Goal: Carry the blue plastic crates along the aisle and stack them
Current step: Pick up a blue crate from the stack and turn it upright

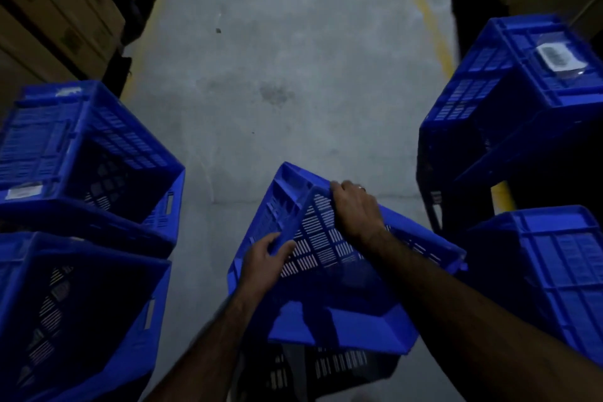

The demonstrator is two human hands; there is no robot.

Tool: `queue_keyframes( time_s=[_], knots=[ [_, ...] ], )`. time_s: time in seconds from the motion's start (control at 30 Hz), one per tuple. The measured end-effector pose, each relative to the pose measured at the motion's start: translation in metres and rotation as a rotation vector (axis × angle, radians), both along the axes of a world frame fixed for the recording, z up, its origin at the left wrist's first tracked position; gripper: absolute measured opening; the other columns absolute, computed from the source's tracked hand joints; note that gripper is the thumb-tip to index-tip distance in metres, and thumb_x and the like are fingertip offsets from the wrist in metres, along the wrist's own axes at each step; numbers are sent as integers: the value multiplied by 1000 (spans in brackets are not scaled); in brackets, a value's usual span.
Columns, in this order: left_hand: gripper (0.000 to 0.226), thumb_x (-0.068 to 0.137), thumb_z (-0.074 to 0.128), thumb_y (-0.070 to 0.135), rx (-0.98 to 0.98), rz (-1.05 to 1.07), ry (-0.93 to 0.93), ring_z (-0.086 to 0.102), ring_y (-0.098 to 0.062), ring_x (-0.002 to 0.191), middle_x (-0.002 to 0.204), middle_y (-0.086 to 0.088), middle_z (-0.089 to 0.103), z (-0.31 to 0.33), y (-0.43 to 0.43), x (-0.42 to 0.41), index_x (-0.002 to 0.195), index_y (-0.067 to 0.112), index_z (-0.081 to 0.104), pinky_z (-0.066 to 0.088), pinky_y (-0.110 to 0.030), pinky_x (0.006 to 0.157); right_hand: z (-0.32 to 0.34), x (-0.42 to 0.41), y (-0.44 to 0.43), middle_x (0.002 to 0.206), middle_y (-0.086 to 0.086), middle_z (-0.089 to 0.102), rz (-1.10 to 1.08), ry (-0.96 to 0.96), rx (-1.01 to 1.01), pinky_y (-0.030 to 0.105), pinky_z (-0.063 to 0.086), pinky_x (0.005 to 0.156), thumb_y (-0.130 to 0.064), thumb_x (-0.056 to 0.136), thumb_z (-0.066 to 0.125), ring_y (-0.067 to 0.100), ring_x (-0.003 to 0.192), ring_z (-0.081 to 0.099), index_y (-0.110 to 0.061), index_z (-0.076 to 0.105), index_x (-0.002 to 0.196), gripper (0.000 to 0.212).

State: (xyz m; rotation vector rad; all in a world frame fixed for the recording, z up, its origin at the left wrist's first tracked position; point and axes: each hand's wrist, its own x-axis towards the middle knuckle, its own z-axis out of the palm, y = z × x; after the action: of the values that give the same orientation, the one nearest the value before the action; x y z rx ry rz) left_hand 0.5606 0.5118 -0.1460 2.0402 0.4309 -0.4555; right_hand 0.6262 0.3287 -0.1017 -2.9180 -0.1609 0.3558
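A blue plastic crate (pixel 326 313) with slotted walls hangs tilted in front of me, low in the middle of the aisle. My left hand (pixel 266 259) grips its left rim. My right hand (pixel 357 209) is closed over the far rim, a ring on one finger. Below this crate shows the dark slotted wall of another crate (pixel 326 369); whether the two touch is unclear.
Two stacks of blue crates stand at my left (pixel 88 147) (pixel 75 310) and two at my right (pixel 509 91) (pixel 554 268), the far right one bearing a barcode label (pixel 559 57). Cardboard boxes (pixel 55 6) line both sides. Grey concrete floor (pixel 287 59) with yellow lines runs ahead.
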Motion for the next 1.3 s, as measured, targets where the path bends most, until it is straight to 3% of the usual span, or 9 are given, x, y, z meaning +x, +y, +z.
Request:
queue_keyframes(
  time_s=[0.13,0.23,0.37,0.53,0.73,0.87,0.93,1.03,1.3],
  knots=[
    [37,86,67,38,24,-11,32,69,-26,94,104,-10,73,-30,41,31,108,9,68,55,-41,84,-30,7,18,120,11,54,-42,-84,87,49,46,84,-27,85,55,33,111,50,-14,44,126,45],
    [51,80,69,45,38,17,76,69,-29,95,108,-14,72,-61,73,59,112,6,67,55,-46,88,-67,-14,-2,111,14,61,-103,-53,73,45,49,79,-29,85,55,36,107,52,-11,58,113,34],
    [30,93,60,28,5,96,157,69,-30,87,105,-17,71,-108,111,82,114,8,66,55,-38,76,-126,-45,-52,100,12,64,-224,60,-21,40,49,78,-23,85,52,34,103,54,-12,61,96,18],
    [31,97,54,26,102,107,194,67,-33,91,110,-18,68,-176,151,92,122,11,62,55,-46,85,-198,-66,-88,100,10,67,-303,170,-122,38,49,75,-24,86,51,31,98,54,-13,62,93,17],
    [30,95,59,20,28,201,294,67,-38,90,101,-20,69,-230,170,86,120,4,60,55,-47,82,-256,-71,-101,106,17,66,-718,107,43,43,51,81,-25,82,58,37,100,59,-10,61,114,36],
    [38,90,66,23,10,255,285,67,-33,84,105,-19,68,-255,182,74,125,10,58,54,-37,67,-287,-60,-104,119,21,62,-765,263,174,41,49,86,-32,81,67,37,105,60,-1,51,126,57],
    [39,89,67,26,22,284,273,66,-32,82,102,-18,69,-262,184,74,121,5,60,55,-39,68,-296,-52,-103,113,23,65,-804,310,299,36,47,82,-24,85,65,36,97,63,2,56,117,43],
    [44,92,61,36,29,303,308,67,-34,89,102,-19,70,-268,182,73,116,0,62,54,-46,86,-303,-47,-103,112,26,65,-872,311,394,37,45,80,-20,90,58,34,89,62,5,58,115,35],
    [51,99,47,39,168,218,310,57,-30,92,125,-24,60,-205,171,65,131,1,53,45,-35,80,-230,-49,-110,111,24,64,-872,343,491,34,47,76,-25,93,53,28,81,59,0,54,121,38]
  ],
)
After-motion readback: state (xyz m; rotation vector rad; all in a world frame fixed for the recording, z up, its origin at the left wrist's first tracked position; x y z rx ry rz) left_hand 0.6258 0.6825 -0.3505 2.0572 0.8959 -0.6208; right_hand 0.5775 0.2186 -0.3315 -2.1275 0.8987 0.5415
